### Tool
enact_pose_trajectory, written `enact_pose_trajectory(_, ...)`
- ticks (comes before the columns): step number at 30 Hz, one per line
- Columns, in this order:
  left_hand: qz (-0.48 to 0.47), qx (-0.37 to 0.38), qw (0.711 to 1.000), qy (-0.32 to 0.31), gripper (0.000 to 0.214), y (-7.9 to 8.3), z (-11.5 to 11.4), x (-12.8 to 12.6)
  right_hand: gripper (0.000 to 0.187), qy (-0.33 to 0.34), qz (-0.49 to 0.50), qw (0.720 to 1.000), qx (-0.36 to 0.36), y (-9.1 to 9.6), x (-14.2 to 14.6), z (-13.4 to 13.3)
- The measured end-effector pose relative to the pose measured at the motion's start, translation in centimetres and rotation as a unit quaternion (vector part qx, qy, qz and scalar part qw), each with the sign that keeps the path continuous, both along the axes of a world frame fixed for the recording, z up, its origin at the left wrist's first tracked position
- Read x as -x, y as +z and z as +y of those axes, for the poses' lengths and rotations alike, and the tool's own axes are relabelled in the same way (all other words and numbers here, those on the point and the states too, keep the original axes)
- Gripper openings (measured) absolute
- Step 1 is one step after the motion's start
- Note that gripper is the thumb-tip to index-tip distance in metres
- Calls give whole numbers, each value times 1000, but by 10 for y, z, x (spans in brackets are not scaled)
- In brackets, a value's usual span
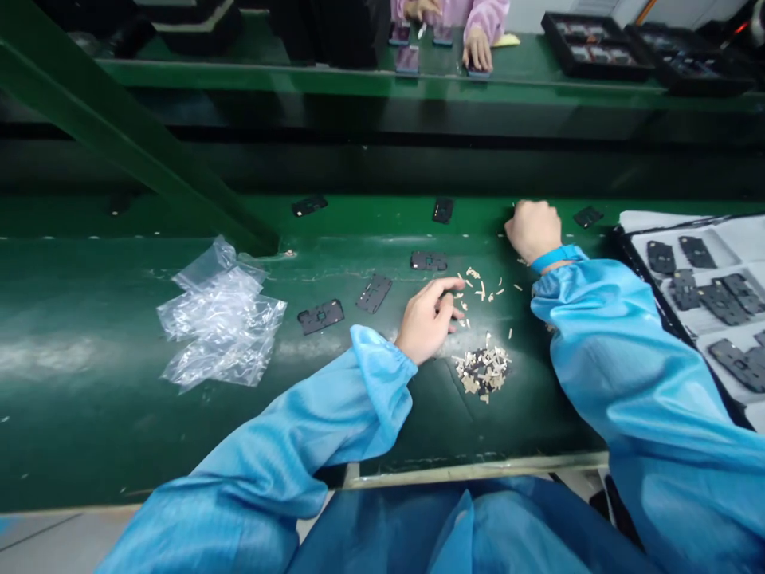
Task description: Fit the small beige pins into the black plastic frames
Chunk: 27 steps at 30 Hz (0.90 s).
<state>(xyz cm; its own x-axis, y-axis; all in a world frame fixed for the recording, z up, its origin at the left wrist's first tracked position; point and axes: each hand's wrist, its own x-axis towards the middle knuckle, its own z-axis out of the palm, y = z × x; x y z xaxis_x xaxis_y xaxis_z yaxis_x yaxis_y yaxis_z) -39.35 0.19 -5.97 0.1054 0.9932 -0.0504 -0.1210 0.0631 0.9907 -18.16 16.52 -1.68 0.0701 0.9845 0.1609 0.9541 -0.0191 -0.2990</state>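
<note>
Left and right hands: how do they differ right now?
The left hand lies open with fingers spread, while the right hand is curled. The right hand wears a blue wristband; the left hand shows none. Both are bare, over the green bench, and come from blue sleeves.

1. I can see a small heap of beige tabs mixed with darker bits, lying loose on the green conveyor belt.
2. Scattered beige slivers sit just beyond the heap, separate from it.
3. Three black slotted plates lie flat to the left of the slivers, close together, each turned at a different angle.
</note>
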Motion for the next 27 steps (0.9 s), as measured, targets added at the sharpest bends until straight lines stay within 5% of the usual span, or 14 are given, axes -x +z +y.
enact_pose_trajectory(4, 10, 12, 999, -43, 33, 2, 0, 0, 30, 24, 100, 995, -14, 8, 0, -42)
enact_pose_trajectory(7, -17, 5, 1000, -7, 38, 1, 3, -3, 17, 83, 400, 912, 40, 3, 15, -95)
enact_pose_trajectory(11, -68, 2, 998, 15, 31, 2, 7, -4, 23, 140, 537, 821, 137, -11, 31, -149)
enact_pose_trajectory(16, -111, 45, 991, 58, 38, 5, 11, -1, 33, 194, 449, 843, 224, -13, 16, -157)
enact_pose_trajectory(22, -111, 40, 992, 39, 41, 3, 9, 0, 11, 403, 254, 850, 226, -7, 10, -164)
enact_pose_trajectory(27, -106, 26, 994, 22, 35, 6, 8, -1, 1, 418, 204, 854, 232, -10, 11, -171)
